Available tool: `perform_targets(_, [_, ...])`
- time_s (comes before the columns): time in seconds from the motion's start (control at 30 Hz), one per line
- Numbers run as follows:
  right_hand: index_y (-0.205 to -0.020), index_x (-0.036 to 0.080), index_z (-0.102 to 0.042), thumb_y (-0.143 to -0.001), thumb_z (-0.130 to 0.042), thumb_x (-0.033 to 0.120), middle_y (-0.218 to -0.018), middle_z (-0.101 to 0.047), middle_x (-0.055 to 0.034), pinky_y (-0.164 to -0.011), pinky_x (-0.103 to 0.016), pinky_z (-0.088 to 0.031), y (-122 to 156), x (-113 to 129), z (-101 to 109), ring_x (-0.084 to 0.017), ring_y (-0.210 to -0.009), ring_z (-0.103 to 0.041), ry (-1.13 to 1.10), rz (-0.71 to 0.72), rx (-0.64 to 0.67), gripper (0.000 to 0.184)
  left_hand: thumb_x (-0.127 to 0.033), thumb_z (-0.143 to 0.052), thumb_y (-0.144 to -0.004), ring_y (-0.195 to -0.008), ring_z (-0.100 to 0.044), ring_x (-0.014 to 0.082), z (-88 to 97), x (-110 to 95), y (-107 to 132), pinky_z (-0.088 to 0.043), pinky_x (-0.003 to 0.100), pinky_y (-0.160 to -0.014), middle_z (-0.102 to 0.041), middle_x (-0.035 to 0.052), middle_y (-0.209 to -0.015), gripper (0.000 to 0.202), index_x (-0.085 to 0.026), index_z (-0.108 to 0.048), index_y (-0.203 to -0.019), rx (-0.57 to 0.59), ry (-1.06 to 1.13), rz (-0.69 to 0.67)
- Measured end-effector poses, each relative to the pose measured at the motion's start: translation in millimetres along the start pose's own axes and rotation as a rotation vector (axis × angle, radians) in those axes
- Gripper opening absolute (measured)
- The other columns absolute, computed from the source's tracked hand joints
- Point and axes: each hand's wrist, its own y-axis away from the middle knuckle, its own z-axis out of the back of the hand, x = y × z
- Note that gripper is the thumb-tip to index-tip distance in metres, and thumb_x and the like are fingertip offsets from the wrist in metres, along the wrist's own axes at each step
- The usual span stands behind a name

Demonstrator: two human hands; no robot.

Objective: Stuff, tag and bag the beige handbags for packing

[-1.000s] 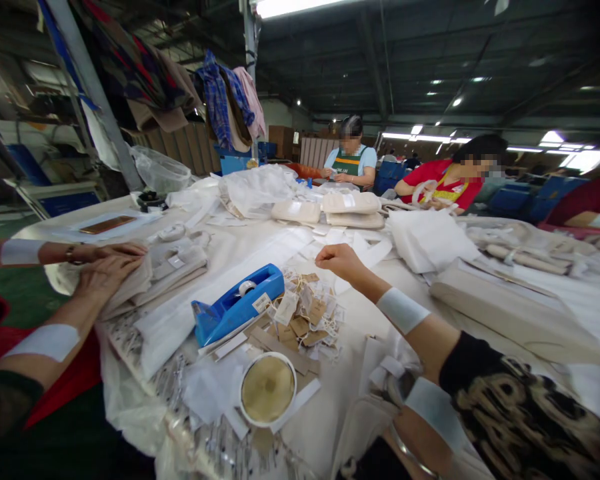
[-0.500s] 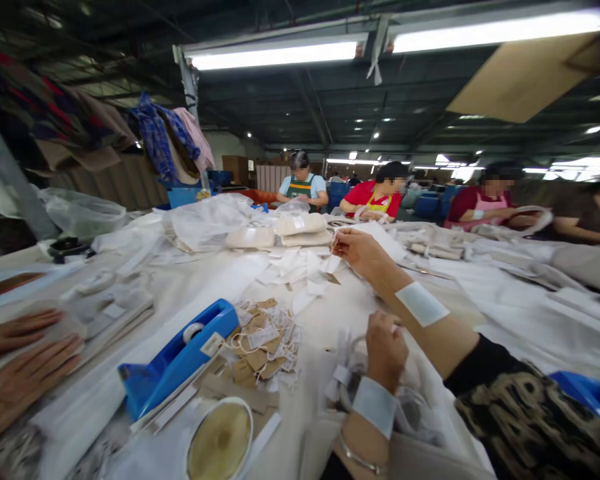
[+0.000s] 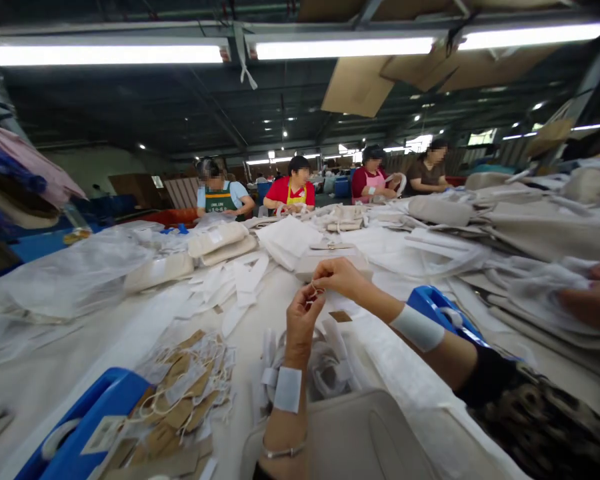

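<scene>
Worktable [image 3: 267, 303], blue dispenser [image 3: 97, 403] — tape [image 3: 60, 437] inside, hands [image 3: 301, 320] pinching string [image 3: 318, 289]

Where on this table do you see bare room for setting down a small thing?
A bare patch of table lies between the white paper strips and the left hand; it narrows downward, between the tag pile and the large beige piece. Crowded: the far side, with clear plastic and folded beige pieces, and the right, around a blue tape dispenser.

Fluorescent tubes [image 3: 345, 48] shine overhead beside a hanging cardboard sheet [image 3: 356, 88]. A pink garment [image 3: 45, 159] hangs at far left. Beyond the table [image 3: 273, 301] are a person in a green apron [image 3: 221, 201] and a person in a yellow apron [image 3: 296, 195].
</scene>
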Motion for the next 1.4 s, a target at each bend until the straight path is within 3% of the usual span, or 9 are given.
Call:
perform_targets(0.17, [-0.064,0.016,-0.065,-0.055,-0.071,0.012,-0.057,-0.061,0.0037,-0.055,-0.022,-0.038,4.3,-20.1,-2.1,-0.011,-0.055,-0.052,-0.076,-0.019,0.099,0.011,-0.035,-0.073,-0.074,-0.054,-0.042,0.0076,-0.7,2.5,1.6,-0.033,0.021,-0.054,-0.055,-0.0031,-0.061,0.023,-0.016,-0.062,-0.069,-0.061,-0.096,0.063])
perform_targets(0.33, [-0.089,0.017,-0.062,-0.070,-0.067,0.028,-0.066,-0.060,0.0032,-0.064,-0.025,-0.046,0.1,-15.6,22.6,-0.011,-0.060,-0.057,-0.266,-0.016,0.177,0.022,-0.033,-0.073,-0.076,-0.059,-0.047,0.0076,2.3,-2.4,0.4,-0.037,0.020,-0.057,-0.058,-0.0015,-0.069,0.019,-0.016,-0.064,-0.074,-0.060,0.092,0.061])
perform_targets(0.53, [-0.091,0.017,-0.062,-0.071,-0.073,0.032,-0.070,-0.052,0.0049,-0.062,-0.021,-0.043,-10.7,-21.8,39.1,-0.008,-0.060,-0.048,-0.355,0.014,0.146,0.027,-0.029,-0.076,-0.075,-0.064,-0.048,0.0080,4.2,-7.1,-1.1,-0.039,0.019,-0.060,-0.058,-0.0001,-0.071,0.020,-0.016,-0.061,-0.072,-0.097,0.247,0.044])
perform_targets(0.83, [-0.092,0.017,-0.061,-0.071,-0.071,0.032,-0.066,-0.052,0.0058,-0.053,-0.020,-0.038,-12.0,-20.7,-0.7,-0.007,-0.053,-0.046,-0.372,0.056,0.254,0.028,-0.038,-0.072,-0.079,-0.041,-0.019,0.0017,3.4,-13.1,2.3,-0.015,0.017,-0.043,-0.030,-0.0104,-0.046,0.026,-0.013,-0.068,-0.085,-0.135,0.164,0.068])
perform_targets(0.97, [-0.094,0.015,-0.063,-0.067,-0.071,0.028,-0.071,-0.058,0.0027,-0.050,-0.020,-0.036,-20.8,-27.8,-18.7,-0.009,-0.057,-0.048,-0.332,0.054,0.326,0.030,-0.042,-0.071,-0.079,-0.040,-0.023,0.0027,6.2,-14.2,0.7,-0.017,0.018,-0.043,-0.032,-0.0106,-0.043,0.030,-0.014,-0.068,-0.086,-0.366,0.076,-0.087])
perform_targets(1.07, [-0.089,0.015,-0.063,-0.065,-0.069,0.021,-0.069,-0.056,0.0038,-0.051,-0.020,-0.033,-37.5,-30.4,-21.9,-0.008,-0.056,-0.045,-0.280,0.086,0.260,0.025,-0.044,-0.068,-0.080,-0.040,-0.025,0.0030,9.4,-11.4,-0.6,-0.017,0.018,-0.043,-0.034,-0.0098,-0.044,0.031,-0.014,-0.069,-0.087,-0.474,-0.051,-0.132])
perform_targets(1.2, [-0.083,0.016,-0.064,-0.061,-0.067,0.012,-0.068,-0.056,0.0054,-0.058,-0.020,-0.034,-55.1,-25.6,-21.9,-0.007,-0.061,-0.046,-0.217,0.124,0.217,0.023,-0.039,-0.066,-0.082,-0.045,-0.035,0.0055,11.2,-9.0,-1.2,-0.026,0.019,-0.048,-0.044,-0.0071,-0.047,0.025,-0.015,-0.070,-0.087,-0.508,-0.170,-0.178])
perform_targets(1.3, [-0.084,0.015,-0.063,-0.060,-0.070,0.012,-0.069,-0.061,0.0039,-0.060,-0.020,-0.036,-53.4,-23.2,-26.6,-0.009,-0.064,-0.051,-0.185,0.071,0.330,0.025,-0.035,-0.064,-0.083,-0.063,-0.053,0.0105,13.5,-9.4,-2.6,-0.037,0.022,-0.062,-0.059,-0.0022,-0.057,0.019,-0.017,-0.069,-0.082,-0.510,-0.148,-0.214])
perform_targets(1.4, [-0.095,0.015,-0.061,-0.059,-0.075,0.016,-0.079,-0.069,-0.0004,-0.054,-0.019,-0.036,-45.4,-25.7,-31.0,-0.010,-0.065,-0.056,-0.160,-0.038,0.474,0.038,-0.035,-0.066,-0.081,-0.075,-0.059,0.0126,18.5,-8.9,-5.3,-0.040,0.023,-0.069,-0.067,0.0004,-0.069,0.018,-0.017,-0.067,-0.080,-0.538,0.033,-0.145])
